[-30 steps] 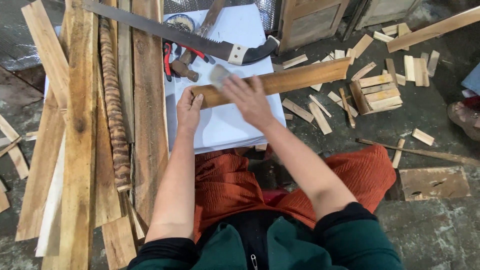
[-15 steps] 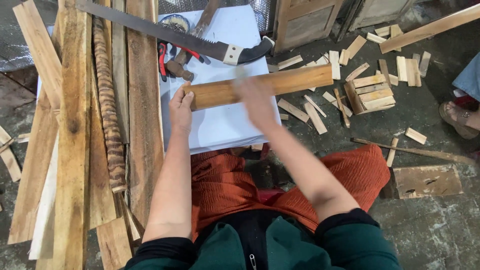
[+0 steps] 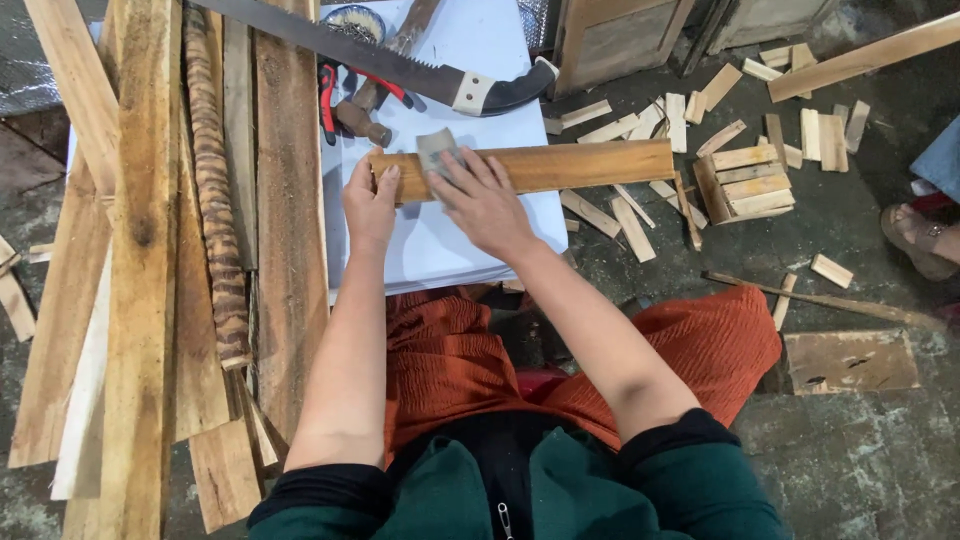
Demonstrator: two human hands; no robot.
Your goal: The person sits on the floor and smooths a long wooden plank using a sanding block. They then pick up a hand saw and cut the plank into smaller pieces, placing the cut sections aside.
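We look down on a white rectangular tabletop (image 3: 450, 250) flanked at the left by a stack of long rough wooden planks (image 3: 140, 230). Across the tabletop lies the long flat light-brown wooden strip (image 3: 560, 165), its right end overhanging the edge. Our left hand (image 3: 370, 205) pins the strip's left end, fingers (image 3: 385, 185) curled over its top and clamped on it. Our right hand (image 3: 485, 200) lies flat just beside it, fingers (image 3: 470, 170) together and pressed on a small grey sanding block (image 3: 438, 150) that sits on the strip.

Risks, as we judge them: the overhanging end is unsupported, so hard pressure could tip or swing the strip. The two hands are close, so a slipping block could scrape the left knuckles. The long black-handled handsaw (image 3: 400, 62) lies just behind the strip, teeth facing it, so a long stroke could carry the fingers into it. The red-handled pliers (image 3: 335, 95) and wooden-handled hammer (image 3: 385, 75) crowd that same edge.

Containers: a small round blue-rimmed bowl (image 3: 355, 18) at the top edge, contents too unclear to tell. On the floor (image 3: 860, 470), a small slatted wooden crate (image 3: 745, 185) lies on its side among scattered offcuts, apparently empty.
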